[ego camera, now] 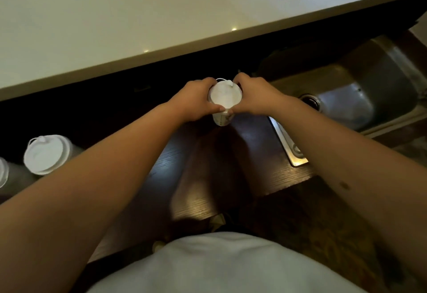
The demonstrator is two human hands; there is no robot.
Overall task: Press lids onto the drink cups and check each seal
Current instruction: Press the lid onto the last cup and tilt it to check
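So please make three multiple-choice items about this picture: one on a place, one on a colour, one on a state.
1. Where is the steel sink?
A. right of the held cup
B. left of it
C. behind the person

2. What colour is the round plastic lid on the held paper cup?
A. black
B. white
C. red

3. How do the hands hold this cup?
A. one hand only
B. both hands around the lid's rim
C. neither touches it

Key: 1 A, the sink lies at the right. 2 B, the lid shows white. 3 B, left hand and right hand grip opposite sides.
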